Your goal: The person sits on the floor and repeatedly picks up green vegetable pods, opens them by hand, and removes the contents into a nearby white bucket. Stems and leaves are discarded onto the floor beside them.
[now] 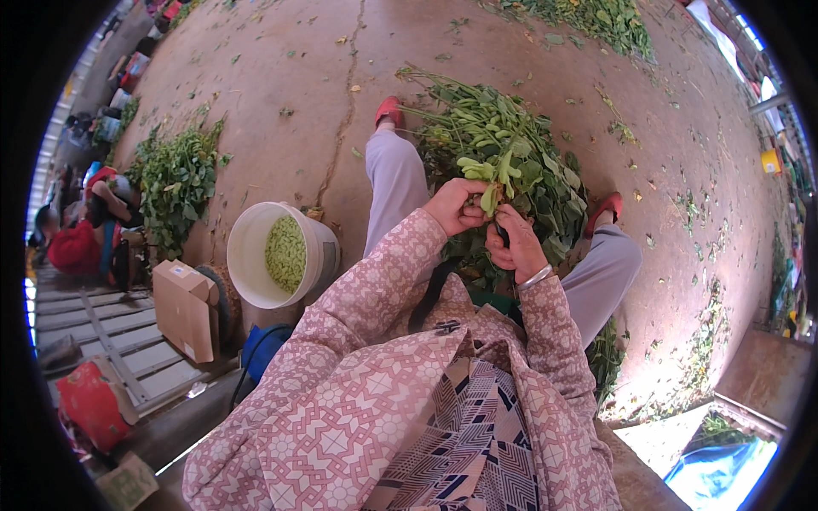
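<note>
Green bean pods [487, 171] on a stem are pinched in my left hand [457, 205], just above the lap. My right hand [517, 243] meets it from the right, its fingers closed around a small dark object whose kind I cannot tell, close below the pods. Under and beyond both hands, a large heap of leafy bean plants [549, 185] with pods lies between my legs. To the left stands a white plastic bucket [313, 255], partly filled with shelled green beans [285, 253].
More bean plants lie in piles on the left [176, 185] and at the top right [604, 25]. A cardboard box [182, 310] stands left of the bucket. Another person [112, 198] sits at the far left. Loose leaves litter the concrete floor [275, 147].
</note>
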`<action>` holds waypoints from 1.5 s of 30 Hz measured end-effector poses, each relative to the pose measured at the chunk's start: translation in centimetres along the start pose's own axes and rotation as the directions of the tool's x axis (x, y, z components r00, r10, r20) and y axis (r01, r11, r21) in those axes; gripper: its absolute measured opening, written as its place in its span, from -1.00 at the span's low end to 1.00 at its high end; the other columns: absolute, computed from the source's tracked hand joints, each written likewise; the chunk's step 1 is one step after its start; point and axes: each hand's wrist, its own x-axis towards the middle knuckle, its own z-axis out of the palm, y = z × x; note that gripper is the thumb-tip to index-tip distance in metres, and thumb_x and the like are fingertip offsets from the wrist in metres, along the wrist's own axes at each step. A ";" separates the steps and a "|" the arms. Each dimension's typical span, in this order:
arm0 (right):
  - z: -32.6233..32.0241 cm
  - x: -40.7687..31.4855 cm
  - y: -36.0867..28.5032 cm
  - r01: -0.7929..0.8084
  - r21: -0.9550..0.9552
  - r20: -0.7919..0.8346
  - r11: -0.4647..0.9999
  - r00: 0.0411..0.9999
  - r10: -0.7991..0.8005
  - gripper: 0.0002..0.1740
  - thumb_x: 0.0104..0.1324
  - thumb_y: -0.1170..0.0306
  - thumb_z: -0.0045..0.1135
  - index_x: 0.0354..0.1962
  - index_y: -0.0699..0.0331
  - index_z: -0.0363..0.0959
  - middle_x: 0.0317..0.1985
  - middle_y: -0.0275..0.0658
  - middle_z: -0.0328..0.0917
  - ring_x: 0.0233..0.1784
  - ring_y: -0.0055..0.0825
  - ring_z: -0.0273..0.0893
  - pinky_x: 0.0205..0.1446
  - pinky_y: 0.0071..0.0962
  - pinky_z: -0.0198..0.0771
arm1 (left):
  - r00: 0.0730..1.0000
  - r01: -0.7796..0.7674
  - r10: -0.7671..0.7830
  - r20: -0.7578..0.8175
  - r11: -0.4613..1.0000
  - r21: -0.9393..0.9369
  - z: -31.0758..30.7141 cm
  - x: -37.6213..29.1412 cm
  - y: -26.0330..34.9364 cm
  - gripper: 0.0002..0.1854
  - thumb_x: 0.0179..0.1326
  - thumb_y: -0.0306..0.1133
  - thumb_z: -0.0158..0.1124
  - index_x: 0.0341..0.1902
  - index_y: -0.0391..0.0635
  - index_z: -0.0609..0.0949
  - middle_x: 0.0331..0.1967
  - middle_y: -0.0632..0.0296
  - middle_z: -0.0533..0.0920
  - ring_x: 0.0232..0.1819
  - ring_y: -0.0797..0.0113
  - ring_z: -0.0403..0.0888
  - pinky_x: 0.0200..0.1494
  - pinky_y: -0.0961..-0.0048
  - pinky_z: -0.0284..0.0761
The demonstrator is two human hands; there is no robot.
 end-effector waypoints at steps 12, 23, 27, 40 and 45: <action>-0.3 -0.8 -0.2 -0.017 0.074 0.043 0.997 0.999 0.013 -0.83 0.44 0.24 -0.19 -0.16 0.11 0.29 -0.60 -0.45 0.20 -0.76 -0.80 -0.07 -0.76 -0.74 -0.20 | 0.999 -0.013 0.012 -0.034 1.000 -0.026 3.8 -1.9 2.1 -0.90 0.17 -0.42 0.29 -0.30 -0.18 0.61 -0.58 0.41 0.45 -0.62 0.63 0.30 -0.61 0.62 0.07; -0.3 -0.5 0.0 0.154 -0.154 -0.130 0.976 0.976 -0.175 -0.84 0.38 0.28 -0.05 -0.22 0.18 0.36 -0.63 -0.43 0.31 -0.73 -0.77 0.10 -0.72 -0.72 -0.06 | 0.987 -0.151 0.149 -0.060 0.988 -0.043 3.8 -1.0 0.4 -0.77 0.29 -0.32 0.11 -0.23 -0.27 0.59 -0.52 0.33 0.50 -0.63 0.59 0.31 -0.63 0.64 0.11; 0.1 0.6 0.8 0.306 -0.630 -0.157 0.714 0.850 -0.503 -0.83 0.31 0.34 0.05 -0.28 0.29 0.42 -0.60 -0.39 0.43 -0.64 -0.73 0.29 -0.58 -0.65 0.18 | 0.976 -0.163 0.196 -0.098 0.948 0.272 3.1 -0.7 -0.4 -0.73 0.28 -0.33 -0.02 -0.10 -0.22 0.56 -0.27 0.25 0.57 -0.30 0.52 0.50 -0.31 0.55 0.45; 0.7 1.9 1.3 0.441 -0.857 0.109 0.265 0.659 -0.744 -0.80 0.25 0.41 0.09 -0.25 0.40 0.41 -0.53 -0.12 0.50 -0.55 -0.42 0.48 -0.42 -0.46 0.37 | 0.957 -0.180 0.086 -0.278 0.927 -0.330 2.4 3.2 -2.9 -0.75 0.13 -0.42 -0.14 -0.34 -0.26 0.53 -0.43 0.12 0.55 -0.40 0.29 0.52 -0.32 0.35 0.46; 0.8 2.4 1.6 0.444 -0.834 0.055 0.328 0.658 -0.751 -0.79 0.24 0.41 0.11 -0.29 0.42 0.41 -0.55 -0.23 0.47 -0.53 -0.59 0.40 -0.42 -0.51 0.35 | 0.975 -0.121 0.042 -0.218 0.925 -0.360 1.6 3.9 -3.2 -0.77 0.09 -0.48 -0.14 -0.30 -0.24 0.53 -0.42 0.16 0.54 -0.41 0.32 0.51 -0.34 0.38 0.44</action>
